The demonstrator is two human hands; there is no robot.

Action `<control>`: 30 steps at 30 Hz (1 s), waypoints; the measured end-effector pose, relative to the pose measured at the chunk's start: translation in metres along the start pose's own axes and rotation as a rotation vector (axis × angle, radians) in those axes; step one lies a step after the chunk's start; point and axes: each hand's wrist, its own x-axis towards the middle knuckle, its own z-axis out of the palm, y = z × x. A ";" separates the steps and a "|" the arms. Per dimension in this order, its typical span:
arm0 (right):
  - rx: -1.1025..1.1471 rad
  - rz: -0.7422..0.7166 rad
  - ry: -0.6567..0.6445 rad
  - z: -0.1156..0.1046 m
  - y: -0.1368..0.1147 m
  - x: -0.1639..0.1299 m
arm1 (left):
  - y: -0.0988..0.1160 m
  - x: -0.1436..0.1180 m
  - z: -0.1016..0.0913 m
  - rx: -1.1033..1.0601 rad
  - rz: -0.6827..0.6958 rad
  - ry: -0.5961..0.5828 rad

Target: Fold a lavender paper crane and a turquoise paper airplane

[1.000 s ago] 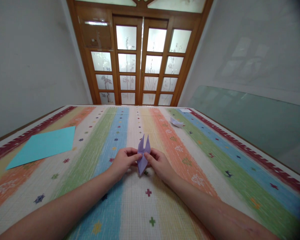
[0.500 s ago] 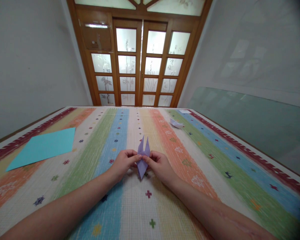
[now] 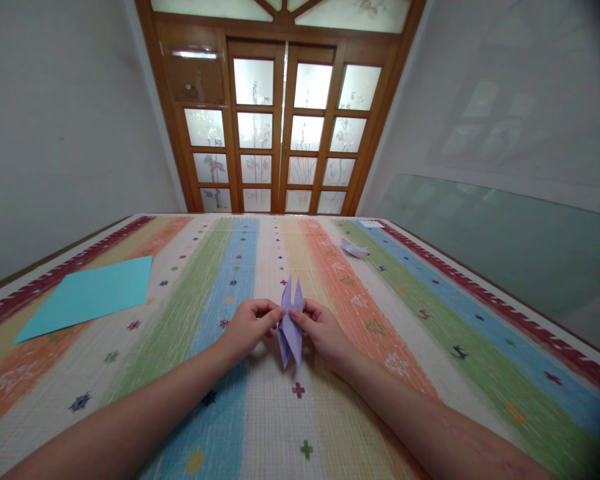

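Striped in green, blue, cream and orange and dotted with small crosses and stars, the woven mat (image 3: 260, 427) ran away from you under both forearms. Just past your wrists, your left hand (image 3: 247, 325) and right hand (image 3: 320, 331) met over the middle of the mat, each with thumb and forefinger closed in a pinch on the folded lilac paper model (image 3: 290, 323) between them; the other fingers were curled loosely under. The model stood held a little above the mat, its long axis running straight away from you: one narrow point hung down toward you below the fingertips, and two slim points rose on the far side above them. Your left pinch sat on its left edge and your right pinch on its right edge, about level, so neither hand was clearly nearer. Farther off to your left lay a flat turquoise paper sheet (image 3: 87, 297), well apart from your hands. Farther still on the right rested a small pale folded paper piece (image 3: 354, 249). Beyond the mat's far edge stood the wooden doors with frosted glass panes (image 3: 280, 127).
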 end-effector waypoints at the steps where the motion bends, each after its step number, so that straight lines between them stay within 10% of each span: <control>1: -0.004 -0.001 -0.008 -0.001 0.000 0.000 | 0.001 0.000 0.000 -0.008 -0.008 -0.007; 30: -0.341 -0.186 0.001 0.006 -0.005 -0.008 | 0.016 -0.002 -0.001 -0.002 0.088 0.161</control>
